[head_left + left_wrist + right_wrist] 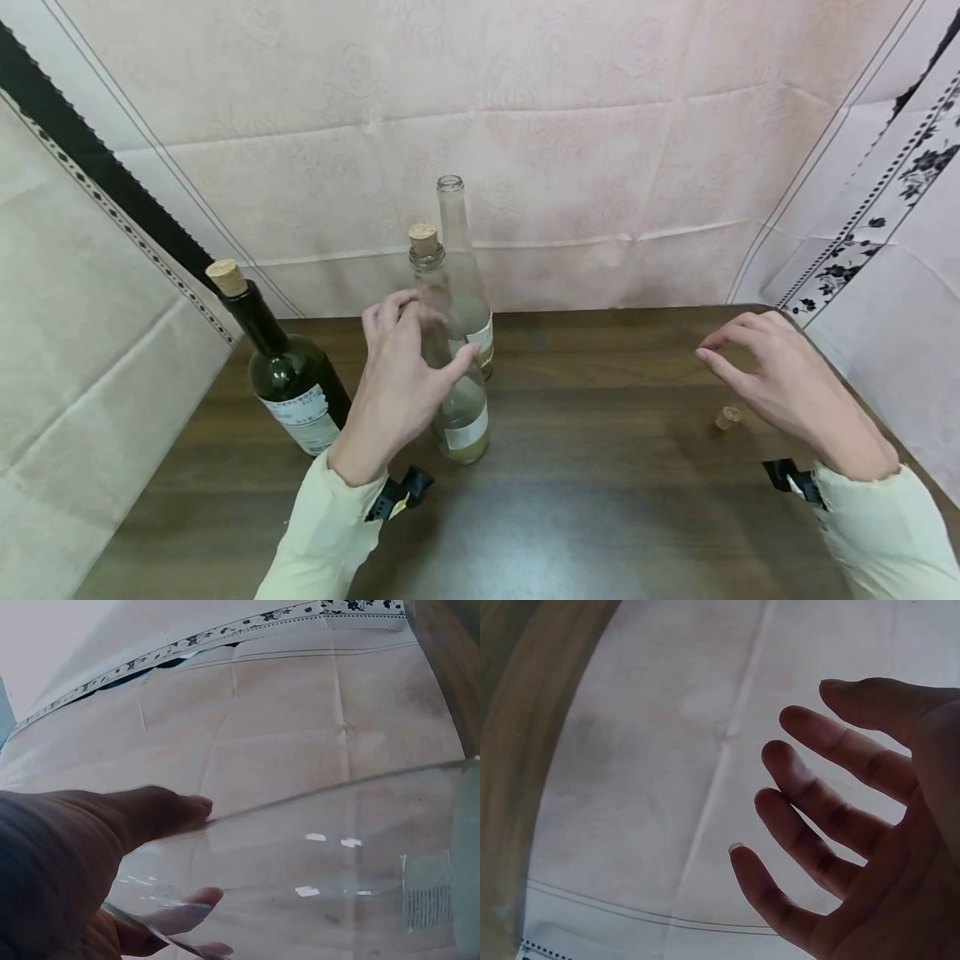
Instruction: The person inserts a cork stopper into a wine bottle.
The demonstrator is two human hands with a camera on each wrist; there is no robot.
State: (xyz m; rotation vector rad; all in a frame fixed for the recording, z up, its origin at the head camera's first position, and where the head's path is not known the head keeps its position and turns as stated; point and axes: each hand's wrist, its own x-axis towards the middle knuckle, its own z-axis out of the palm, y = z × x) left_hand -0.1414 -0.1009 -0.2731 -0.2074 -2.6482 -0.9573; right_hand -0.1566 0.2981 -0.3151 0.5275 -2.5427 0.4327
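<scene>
My left hand (401, 367) curves round the upper body of a clear glass bottle (463, 417) that stands upright with a cork (423, 239) in its mouth. In the left wrist view the thumb lies along one edge of the clear bottle (322, 847), and fingertips show through the glass. My right hand (780, 383) hovers over the right side of the table, fingers loosely bent, holding nothing; in the right wrist view its fingers (802, 780) are spread. Below it a small cork (727, 418) is on the wooden table.
Behind the held bottle stands another clear bottle (461, 250), uncorked. To the left is a dark green wine bottle (296, 371) with a cork (227, 277) in its neck. Pale cloth (562, 183) hangs along the back and both sides of the table (585, 500).
</scene>
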